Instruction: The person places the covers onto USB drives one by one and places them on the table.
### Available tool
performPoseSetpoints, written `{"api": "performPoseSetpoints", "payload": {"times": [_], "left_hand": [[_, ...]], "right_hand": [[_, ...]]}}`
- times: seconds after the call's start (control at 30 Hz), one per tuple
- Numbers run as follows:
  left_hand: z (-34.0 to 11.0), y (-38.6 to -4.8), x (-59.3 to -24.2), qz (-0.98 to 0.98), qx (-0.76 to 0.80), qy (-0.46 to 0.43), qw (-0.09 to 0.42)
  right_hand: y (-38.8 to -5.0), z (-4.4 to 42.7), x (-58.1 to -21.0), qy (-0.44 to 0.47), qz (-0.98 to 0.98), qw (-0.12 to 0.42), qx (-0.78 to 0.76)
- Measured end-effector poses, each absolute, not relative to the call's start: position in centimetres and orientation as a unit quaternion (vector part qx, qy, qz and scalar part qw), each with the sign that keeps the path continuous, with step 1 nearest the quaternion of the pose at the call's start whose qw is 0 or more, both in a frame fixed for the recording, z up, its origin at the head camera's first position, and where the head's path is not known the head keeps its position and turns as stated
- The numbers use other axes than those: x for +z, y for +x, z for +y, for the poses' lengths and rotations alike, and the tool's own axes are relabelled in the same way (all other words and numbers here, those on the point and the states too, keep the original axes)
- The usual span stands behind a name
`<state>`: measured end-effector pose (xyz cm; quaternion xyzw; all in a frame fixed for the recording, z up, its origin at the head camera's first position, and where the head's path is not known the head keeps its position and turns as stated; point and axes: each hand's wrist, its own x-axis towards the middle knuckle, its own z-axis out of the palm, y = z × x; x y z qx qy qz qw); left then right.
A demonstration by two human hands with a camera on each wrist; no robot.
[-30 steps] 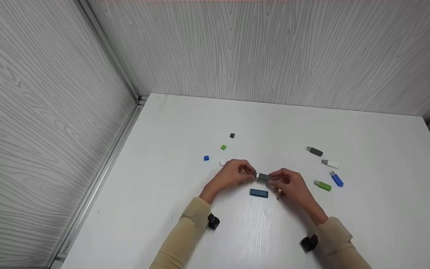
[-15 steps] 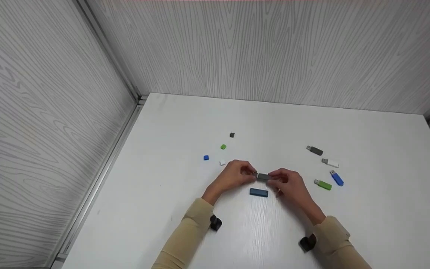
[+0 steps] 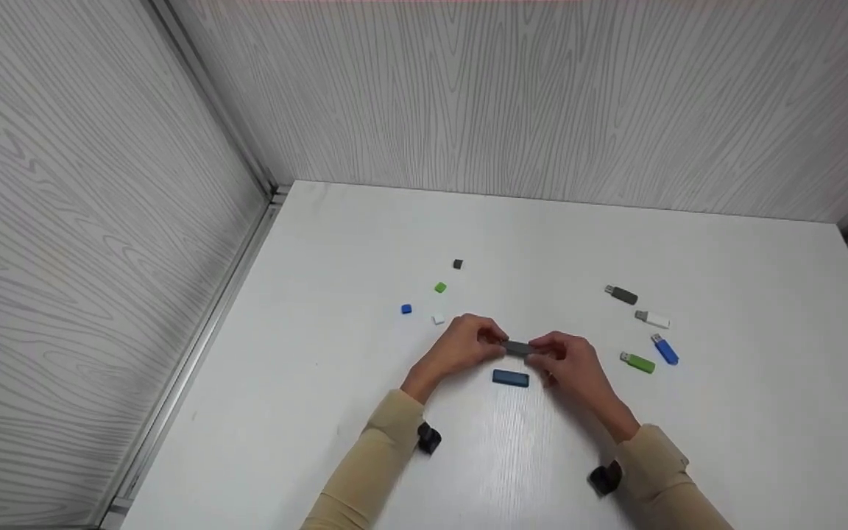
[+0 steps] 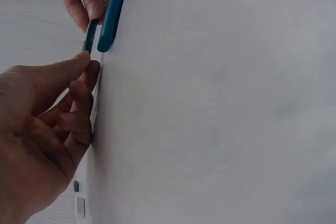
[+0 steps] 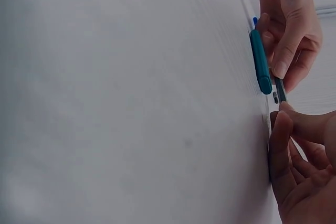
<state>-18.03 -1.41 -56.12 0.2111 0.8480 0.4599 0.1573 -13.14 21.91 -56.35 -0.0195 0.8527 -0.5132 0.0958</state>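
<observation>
Between my two hands, just above the white table [image 3: 365, 250], is a dark grey USB stick [image 3: 518, 348]. My left hand [image 3: 461, 346] pinches its left end between thumb and fingers. The thumb and fingers of my right hand [image 3: 570, 361] pinch its right end. No metal plug shows on this stick now; its left end is partly hidden by fingertips. In the left wrist view the USB stick [image 4: 90, 36] bridges both sets of fingertips. Nearer the person, apart from the hands, lies an oblong teal piece [image 3: 510, 378].
Left of the hands lie small caps: a black cap [image 3: 458, 263], a green cap [image 3: 440, 287], a blue cap [image 3: 406, 309] and a white cap [image 3: 438, 319]. To the right are uncapped sticks: dark [image 3: 621, 294], white [image 3: 652, 319], blue [image 3: 665, 350] and green [image 3: 637, 362]. Walls [image 3: 505, 96] enclose the table's back and sides.
The metal plug visible between the left fingertips and the grey body a second ago is now covered. My left hand has moved slightly right, toward the right hand.
</observation>
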Motion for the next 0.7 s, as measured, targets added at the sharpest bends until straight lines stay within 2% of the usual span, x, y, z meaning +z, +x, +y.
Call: {"api": "performPoseSetpoints", "payload": {"times": [0.27,0.53,0.7], "left_hand": [[-1.3,-17.7,-55.4,0.873,0.413,0.201,0.166],[-0.8,-16.9,-54.5,0.913,0.318,0.224,0.124],[-0.7,-16.7,-54.5,0.918,0.305,0.225,0.119]], "right_hand": [[-13.3,21.9,-56.2,-0.033,0.863,0.115,-0.491],[-13.1,21.9,-55.9,-0.068,0.886,0.097,-0.448],[-13.2,21.8,-55.9,-0.078,0.887,0.093,-0.445]]}}
